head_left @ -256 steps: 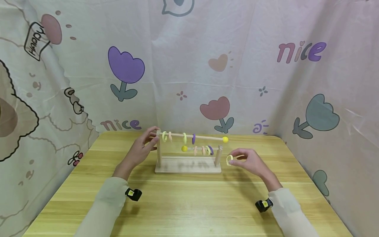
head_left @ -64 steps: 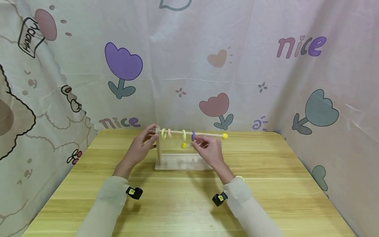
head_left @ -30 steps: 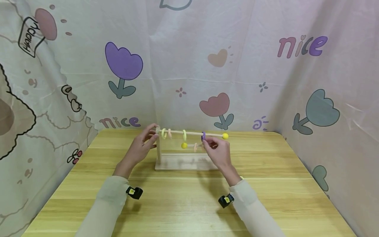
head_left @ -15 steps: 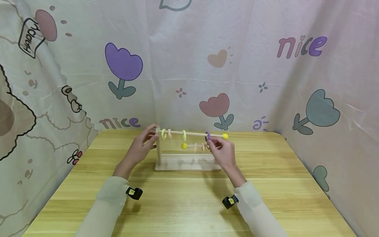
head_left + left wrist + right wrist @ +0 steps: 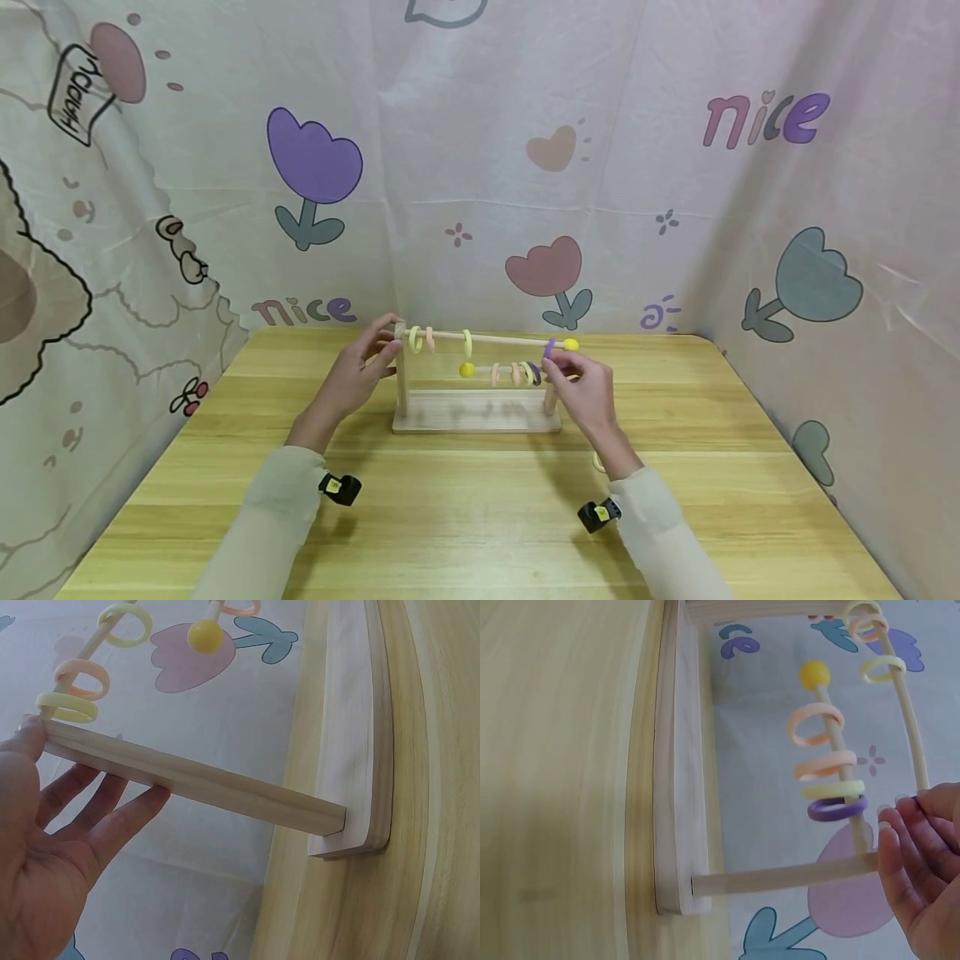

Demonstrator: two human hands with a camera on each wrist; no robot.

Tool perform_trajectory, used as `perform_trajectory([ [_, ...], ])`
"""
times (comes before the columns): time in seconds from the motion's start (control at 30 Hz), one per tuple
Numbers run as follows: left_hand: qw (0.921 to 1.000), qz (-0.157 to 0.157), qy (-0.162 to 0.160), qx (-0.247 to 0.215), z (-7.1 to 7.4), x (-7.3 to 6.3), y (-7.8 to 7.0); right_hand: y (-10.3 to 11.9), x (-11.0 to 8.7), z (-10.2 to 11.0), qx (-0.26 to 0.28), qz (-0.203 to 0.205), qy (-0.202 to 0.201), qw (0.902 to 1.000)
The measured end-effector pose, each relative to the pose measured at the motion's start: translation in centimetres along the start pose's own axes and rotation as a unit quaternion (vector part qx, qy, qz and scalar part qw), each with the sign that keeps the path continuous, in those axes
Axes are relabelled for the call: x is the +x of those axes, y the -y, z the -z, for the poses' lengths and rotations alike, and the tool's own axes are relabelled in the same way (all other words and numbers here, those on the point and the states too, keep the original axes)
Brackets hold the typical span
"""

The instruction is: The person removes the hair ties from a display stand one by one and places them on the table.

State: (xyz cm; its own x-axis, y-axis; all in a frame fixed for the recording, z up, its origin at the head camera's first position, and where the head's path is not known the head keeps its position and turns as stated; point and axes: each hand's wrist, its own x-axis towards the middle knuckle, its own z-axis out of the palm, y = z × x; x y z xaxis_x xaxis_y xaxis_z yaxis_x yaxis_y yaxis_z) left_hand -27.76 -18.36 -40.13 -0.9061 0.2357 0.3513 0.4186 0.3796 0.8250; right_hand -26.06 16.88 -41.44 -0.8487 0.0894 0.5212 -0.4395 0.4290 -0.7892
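A wooden stand (image 5: 476, 423) has two rods carrying coloured rings. My left hand (image 5: 358, 373) grips its left post (image 5: 195, 776), thumb at the top and fingers against the side. On the upper rod (image 5: 504, 339), my right hand (image 5: 588, 392) pinches a purple ring (image 5: 550, 347) close to the yellow end ball (image 5: 572, 344). In the right wrist view the fingers hide most of that ring. Two pale yellow rings and a peach ring (image 5: 82, 679) hang farther left on this rod. The lower rod bears peach, yellow and purple rings (image 5: 837, 808) and a yellow ball (image 5: 814, 675).
On the wooden table (image 5: 450, 517), a pale yellow ring (image 5: 597, 462) lies partly hidden behind my right wrist. A patterned cloth (image 5: 450, 150) hangs behind the table and along its sides.
Earlier my right hand held a pale yellow ring off the stand; now that hand pinches the purple ring, which has slid right along the upper rod toward the ball. My left hand stays put.
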Motion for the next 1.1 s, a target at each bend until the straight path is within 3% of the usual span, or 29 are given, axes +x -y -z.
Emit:
perform_trajectory([
  [0.5,1.0,-0.004,0.001,0.004,0.1,0.0,0.1,-1.0,0.1,1.7,0.007,-0.02,-0.03,0.9993],
  [1.1,1.0,0.003,0.005,-0.003,0.1,-0.1,0.0,-1.9,0.3,3.3,0.01,-0.053,-0.028,0.9981],
])
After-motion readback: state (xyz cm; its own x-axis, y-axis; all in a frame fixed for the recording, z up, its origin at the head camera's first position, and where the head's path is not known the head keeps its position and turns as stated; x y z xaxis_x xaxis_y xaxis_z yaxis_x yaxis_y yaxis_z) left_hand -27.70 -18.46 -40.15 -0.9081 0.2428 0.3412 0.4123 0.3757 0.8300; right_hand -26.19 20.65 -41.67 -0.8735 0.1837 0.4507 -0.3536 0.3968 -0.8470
